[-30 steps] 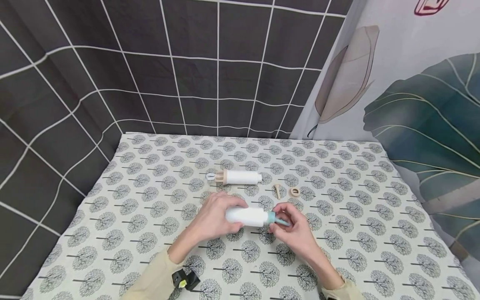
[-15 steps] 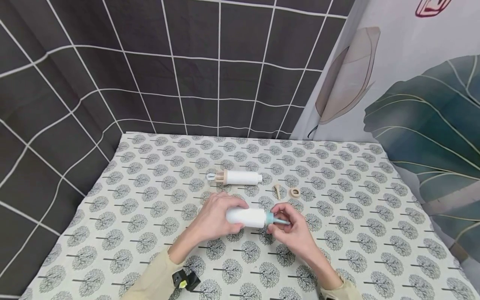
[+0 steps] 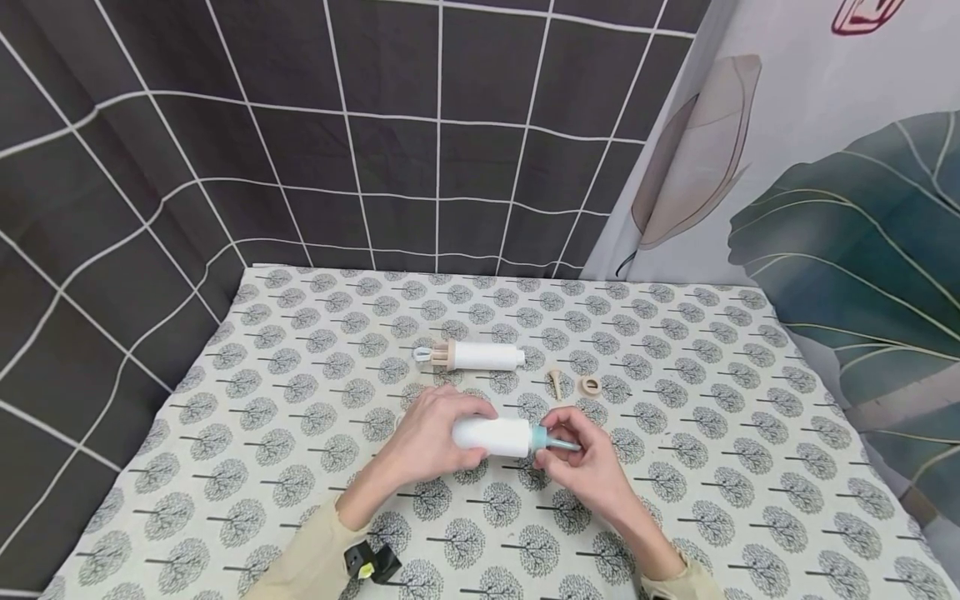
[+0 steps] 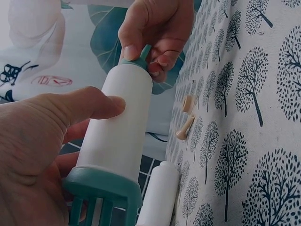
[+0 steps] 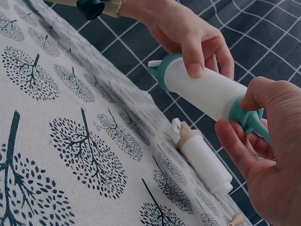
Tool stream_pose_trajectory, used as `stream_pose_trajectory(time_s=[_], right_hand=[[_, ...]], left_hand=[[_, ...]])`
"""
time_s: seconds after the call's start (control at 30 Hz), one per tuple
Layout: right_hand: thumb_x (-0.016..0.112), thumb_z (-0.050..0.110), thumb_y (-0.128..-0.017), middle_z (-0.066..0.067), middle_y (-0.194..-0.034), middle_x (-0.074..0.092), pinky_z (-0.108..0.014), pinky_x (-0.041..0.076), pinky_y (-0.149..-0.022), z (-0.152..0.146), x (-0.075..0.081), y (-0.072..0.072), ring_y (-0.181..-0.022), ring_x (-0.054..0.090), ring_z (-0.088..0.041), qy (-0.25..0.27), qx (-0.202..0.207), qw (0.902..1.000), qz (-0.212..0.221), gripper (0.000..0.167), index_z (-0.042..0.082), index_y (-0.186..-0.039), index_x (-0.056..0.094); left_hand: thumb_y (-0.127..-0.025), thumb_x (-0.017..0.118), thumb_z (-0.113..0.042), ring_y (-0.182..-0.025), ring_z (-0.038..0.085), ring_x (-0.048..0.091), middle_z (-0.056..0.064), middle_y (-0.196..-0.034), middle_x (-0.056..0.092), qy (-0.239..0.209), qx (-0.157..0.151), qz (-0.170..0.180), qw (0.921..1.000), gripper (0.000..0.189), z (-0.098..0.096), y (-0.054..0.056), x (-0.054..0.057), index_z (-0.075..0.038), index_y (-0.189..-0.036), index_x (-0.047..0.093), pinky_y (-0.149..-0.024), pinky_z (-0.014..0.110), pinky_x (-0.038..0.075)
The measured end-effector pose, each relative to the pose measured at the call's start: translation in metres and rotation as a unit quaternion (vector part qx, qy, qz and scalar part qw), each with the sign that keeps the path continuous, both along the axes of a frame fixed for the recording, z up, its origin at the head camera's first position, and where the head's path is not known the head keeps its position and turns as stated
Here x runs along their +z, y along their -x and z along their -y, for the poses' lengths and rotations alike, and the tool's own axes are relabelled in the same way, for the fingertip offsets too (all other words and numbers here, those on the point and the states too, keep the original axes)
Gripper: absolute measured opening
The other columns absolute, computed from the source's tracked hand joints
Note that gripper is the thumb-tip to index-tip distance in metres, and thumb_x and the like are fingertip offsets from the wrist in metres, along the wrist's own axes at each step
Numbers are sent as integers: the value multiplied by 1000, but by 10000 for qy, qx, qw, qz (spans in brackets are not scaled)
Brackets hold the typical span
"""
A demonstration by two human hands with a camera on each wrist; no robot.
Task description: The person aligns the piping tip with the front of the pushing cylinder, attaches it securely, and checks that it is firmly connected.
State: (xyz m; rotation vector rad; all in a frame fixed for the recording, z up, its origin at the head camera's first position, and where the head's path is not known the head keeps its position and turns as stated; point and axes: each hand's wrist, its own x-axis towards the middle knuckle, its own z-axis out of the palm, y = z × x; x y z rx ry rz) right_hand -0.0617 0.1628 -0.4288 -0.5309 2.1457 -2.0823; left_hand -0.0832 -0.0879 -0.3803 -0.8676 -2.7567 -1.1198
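My left hand (image 3: pixel 435 429) grips a white squeeze bottle (image 3: pixel 501 436) held sideways over the tablecloth, its thumb pressing the bottle's side. On the bottle's left end is a teal pronged base (image 4: pixel 104 182), mostly covered by that hand in the head view. At the other end, my right hand (image 3: pixel 583 454) pinches a teal nozzle cap (image 3: pixel 538 440) between thumb and fingers. The cap sits against the bottle's mouth, its narrow spout (image 3: pixel 564 444) pointing right, into the right palm.
Behind the hands lies a similar white bottle (image 3: pixel 483 356) with a beige pronged base (image 3: pixel 441 354). To its right are a beige nozzle piece (image 3: pixel 555 383) and a beige ring (image 3: pixel 590 385). A dark checked curtain (image 3: pixel 390 150) hangs behind the table.
The teal nozzle cap has turned slightly on the bottle's end in my right fingers, its spout now lying straighter. My left hand keeps its grip with almost no movement.
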Motion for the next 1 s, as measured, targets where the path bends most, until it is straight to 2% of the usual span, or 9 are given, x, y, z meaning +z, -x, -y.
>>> stream_pose_trajectory(time_s=[1.0], right_hand=[[63,-12,-86,-28,-96,62,-34,59,-68,-1,-1,0,-71,68,-21,-24,-45,10000,-39,24,-14,-107,53]], left_hand=[[-66,91,-14,-91,16,59,-1,-101,73,118,-5,-92,9999,43,-2,-3,2,-15,-106,75,-87,44,45]])
